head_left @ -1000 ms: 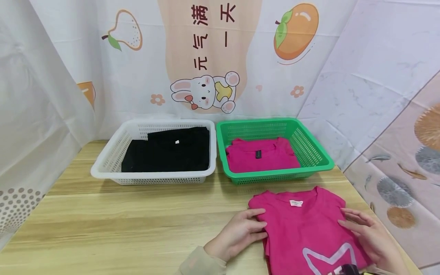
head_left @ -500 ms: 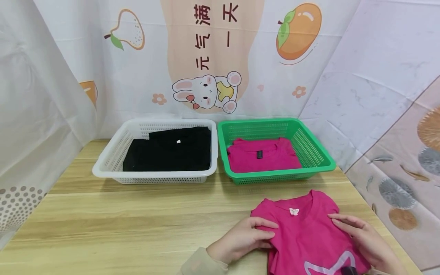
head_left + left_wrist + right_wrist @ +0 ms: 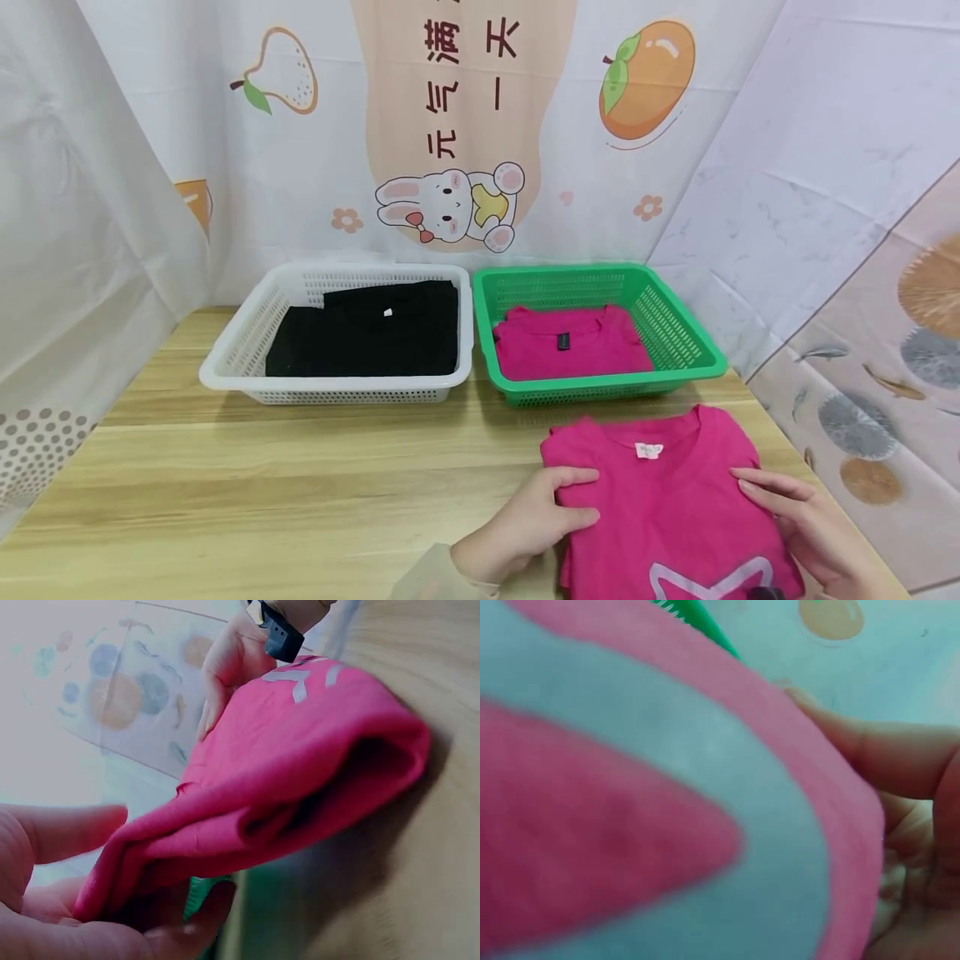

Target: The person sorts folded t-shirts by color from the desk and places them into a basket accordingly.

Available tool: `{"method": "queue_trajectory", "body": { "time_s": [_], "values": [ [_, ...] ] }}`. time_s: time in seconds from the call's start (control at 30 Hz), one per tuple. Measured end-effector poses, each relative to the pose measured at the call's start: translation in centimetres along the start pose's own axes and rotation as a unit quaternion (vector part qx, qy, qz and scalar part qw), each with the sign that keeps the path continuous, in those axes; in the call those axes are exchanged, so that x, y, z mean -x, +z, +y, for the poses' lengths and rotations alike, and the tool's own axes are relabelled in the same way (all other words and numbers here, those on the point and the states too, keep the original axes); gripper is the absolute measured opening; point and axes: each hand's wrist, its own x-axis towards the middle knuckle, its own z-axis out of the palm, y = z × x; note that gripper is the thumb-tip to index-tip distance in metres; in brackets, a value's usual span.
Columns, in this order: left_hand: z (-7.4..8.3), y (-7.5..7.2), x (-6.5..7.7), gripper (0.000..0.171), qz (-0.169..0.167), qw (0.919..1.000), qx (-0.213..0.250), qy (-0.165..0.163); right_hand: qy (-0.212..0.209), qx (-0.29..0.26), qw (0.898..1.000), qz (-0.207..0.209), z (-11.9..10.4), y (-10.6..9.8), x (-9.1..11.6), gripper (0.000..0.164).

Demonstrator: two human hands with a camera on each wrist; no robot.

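Note:
A folded pink T-shirt (image 3: 667, 492) with a white neck label and a pale star outline lies at the right front in the head view. My left hand (image 3: 536, 517) grips its left edge. In the left wrist view the fold hangs between the thumb (image 3: 71, 829) and the fingers underneath, and the shirt's near end stands raised off the table with its layers gaping. On the opposite edge my right hand (image 3: 813, 529) holds the shirt, thumb and fingers around the side. The right wrist view shows that hand (image 3: 915, 765) behind the shirt's printed front.
Behind the shirt stands a green basket (image 3: 611, 386) with a folded pink garment (image 3: 577, 350) inside. Left of it, a white basket (image 3: 337, 383) holds folded black clothing (image 3: 367, 337). Printed cloth (image 3: 585, 217) hangs behind the wooden table (image 3: 300, 483).
Half a second ago the shirt's upper part was bunched inward between the hands. It is now drawn wider and flatter, with its collar slightly farther from me. The baskets stay put.

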Motion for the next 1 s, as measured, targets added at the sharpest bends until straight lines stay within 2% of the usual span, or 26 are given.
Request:
{"method": "queue_trajectory", "body": {
  "time_s": [0.1,0.23,0.3,0.47,0.6,0.8,0.87,1.0],
  "values": [
    [1.0,-0.4,0.6,0.052,0.002,0.9998,-0.001,0.019,-0.030,-0.035,0.999,-0.002,-0.5,0.2,0.5,0.049],
    [2.6,-1.0,1.3,0.061,-0.005,0.9986,-0.030,0.043,-0.068,-0.056,0.996,0.033,-1.5,0.9,1.0,0.048],
    [3.4,-1.4,1.7,0.062,-0.007,0.9975,-0.042,0.057,-0.095,-0.061,0.993,0.036,-2.0,1.2,1.1,0.048],
    [5.1,-2.1,2.2,0.055,0.000,0.9975,-0.006,0.071,-0.183,-0.090,0.978,-0.041,-3.1,1.7,0.9,0.054],
    [6.5,-2.8,2.1,0.046,0.020,0.9968,-0.002,0.077,-0.221,-0.069,0.969,-0.085,-4.2,1.8,0.7,0.060],
    [8.3,-4.0,1.6,0.031,0.041,0.9932,-0.032,0.105,-0.234,-0.054,0.962,-0.126,-6.2,2.1,-0.1,0.070],
    [8.7,-4.3,1.4,0.029,0.054,0.9912,-0.038,0.115,-0.227,-0.049,0.966,-0.115,-6.8,2.4,-0.3,0.069],
    [9.3,-4.9,0.7,0.031,0.074,0.9907,-0.015,0.113,-0.228,-0.033,0.970,-0.081,-8.1,3.2,-0.9,0.066]
  ]
}}
